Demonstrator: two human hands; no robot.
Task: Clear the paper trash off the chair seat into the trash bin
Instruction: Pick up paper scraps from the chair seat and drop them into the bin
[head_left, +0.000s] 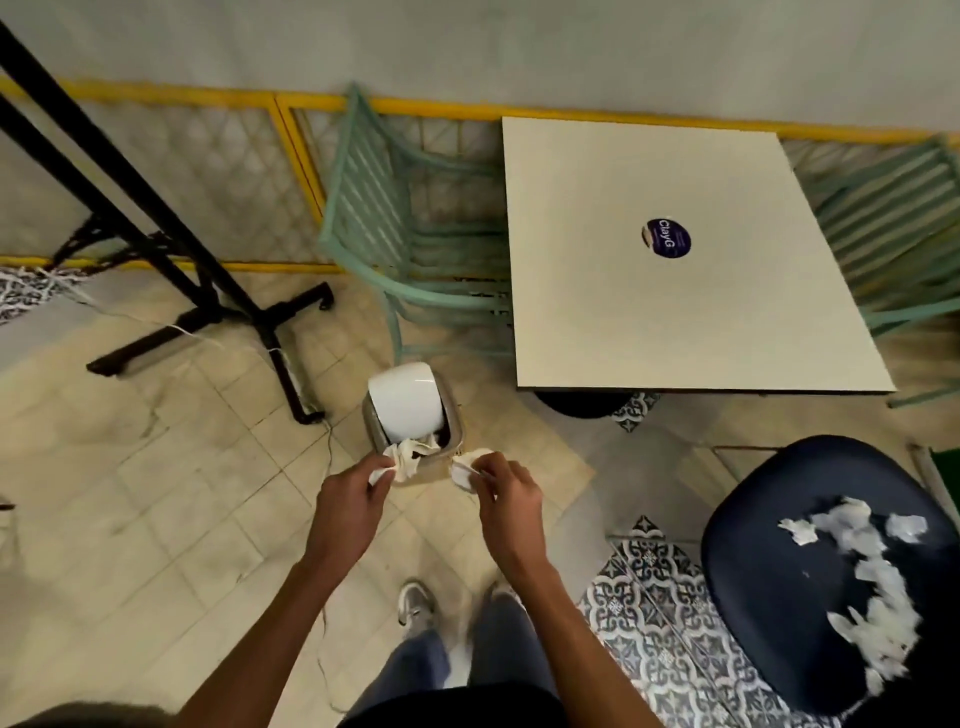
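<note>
The left hand (353, 493) is pinching a crumpled paper wad (404, 461) over the opening of the swing-lid trash bin (458, 434). The right hand (506, 491) is gripping a 2nd wad (464, 472) just outside the rim, so shifting it inward before releasing seems wise. Many paper scraps (878, 577) are lying on the navy chair seat (763, 525).

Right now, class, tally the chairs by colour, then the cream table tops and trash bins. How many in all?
Green chairs: 2
Dark blue chair: 1
Cream table top: 1
Trash bin: 1
Total: 5
</note>
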